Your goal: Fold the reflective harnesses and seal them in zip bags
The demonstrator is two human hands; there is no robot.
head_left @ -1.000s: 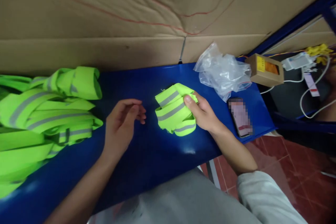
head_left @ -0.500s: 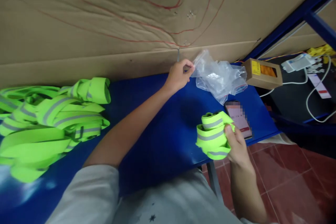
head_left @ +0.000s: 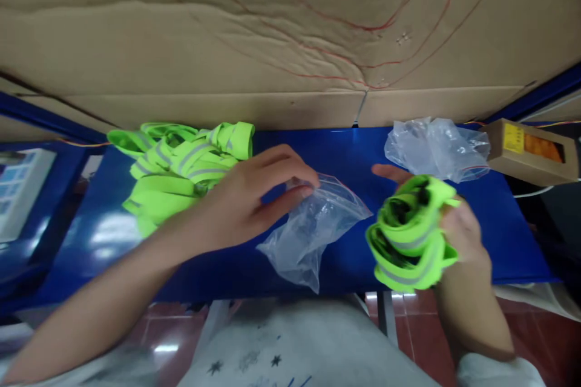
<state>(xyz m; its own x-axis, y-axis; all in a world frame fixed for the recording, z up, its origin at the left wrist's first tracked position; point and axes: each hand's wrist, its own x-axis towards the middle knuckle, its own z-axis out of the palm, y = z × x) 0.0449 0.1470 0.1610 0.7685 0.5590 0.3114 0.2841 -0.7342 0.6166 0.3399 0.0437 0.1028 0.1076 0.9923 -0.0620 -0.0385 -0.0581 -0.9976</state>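
My left hand [head_left: 247, 193] pinches the top edge of a clear zip plastic bag [head_left: 313, 230], which hangs over the front of the blue table [head_left: 345, 151]. My right hand [head_left: 458, 230] is closed around a folded neon-green reflective strap bundle [head_left: 411, 233] with grey stripes, held just right of the bag above the table's front edge.
A heap of the same green reflective straps [head_left: 181, 163] lies at the table's left. More crumpled clear bags [head_left: 436, 148] sit at the back right, beside a small cardboard box [head_left: 531, 151]. A cardboard wall [head_left: 272, 42] stands behind the table. Red floor tiles show below.
My left hand has drawn one clear bag from the pile at the back right to the table's middle. My right hand still holds the bundle, now turned end-on beside the bag.
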